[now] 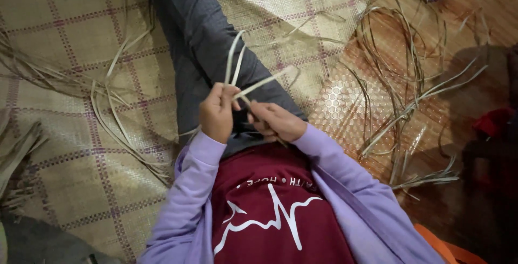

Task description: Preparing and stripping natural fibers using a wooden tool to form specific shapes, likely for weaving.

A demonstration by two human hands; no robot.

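Left hand (217, 114) and right hand (276, 122) both clenched on pale leaf strips (235, 59); strip ends hidden between fingers

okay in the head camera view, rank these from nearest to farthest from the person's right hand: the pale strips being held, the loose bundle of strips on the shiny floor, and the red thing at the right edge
1. Held strips: in the right hand, over the lap.
2. Loose bundle of strips: to its right, on the shiny floor.
3. Red thing: far right edge, beyond the bundle.
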